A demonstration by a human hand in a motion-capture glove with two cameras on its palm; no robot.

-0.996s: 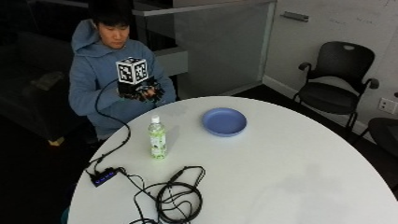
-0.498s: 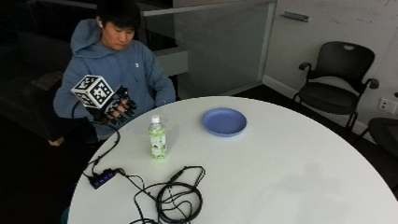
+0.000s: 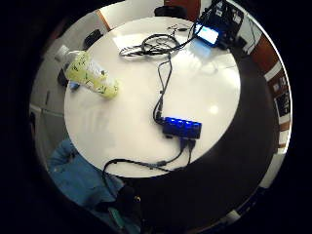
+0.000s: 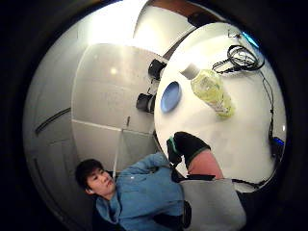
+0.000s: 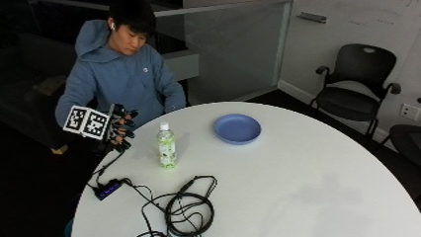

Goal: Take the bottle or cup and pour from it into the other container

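A clear bottle (image 5: 166, 146) of pale green drink with a white cap stands upright on the white round table (image 5: 296, 187), near the person's side. A shallow blue plate (image 5: 237, 129) lies to its right, apart from it. My gloved right hand (image 5: 120, 129) hovers at the table's edge, left of the bottle and a hand's width away, fingers relaxed and holding nothing. The little finger side palm view shows the bottle (image 3: 90, 75) standing on the table. The thumb side palm view has the bottle (image 4: 211, 91), the plate (image 4: 170, 96) and a gloved finger (image 4: 188, 144).
A small black hub with blue lights (image 5: 107, 189) lies near the table's left edge, below my hand. Its cables run to a black coil (image 5: 189, 210) at the front. Two black chairs (image 5: 355, 94) stand behind the table on the right.
My gloved hand has come down from chest height and out to the left, and now sits lower at the table's edge beside the bottle. Bottle and plate have not moved.
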